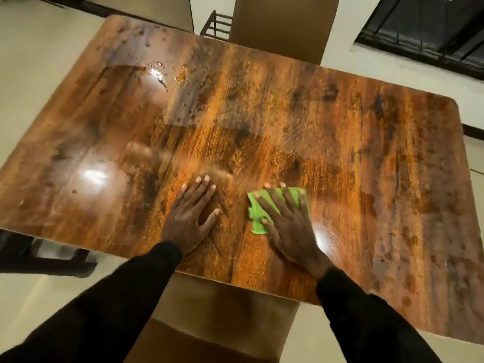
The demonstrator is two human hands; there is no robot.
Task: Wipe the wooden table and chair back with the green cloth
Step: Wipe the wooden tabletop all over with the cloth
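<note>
The glossy wooden table (262, 113) fills most of the head view. My right hand (288, 226) lies flat, fingers spread, pressing the folded green cloth (258, 218) onto the tabletop near the front edge. Green shows between and around the fingers. My left hand (190, 218) rests palm down on the bare wood just left of the cloth, holding nothing. Wet drops and smears (167, 74) glisten on the far left part of the table. A brown chair back (282, 24) stands beyond the far edge.
A second brown chair (217, 318) sits tucked under the near edge between my arms. A dark metal rack (217, 24) stands behind the far chair. A dark window frame (424, 30) is at the top right. A black table leg (52, 258) shows lower left.
</note>
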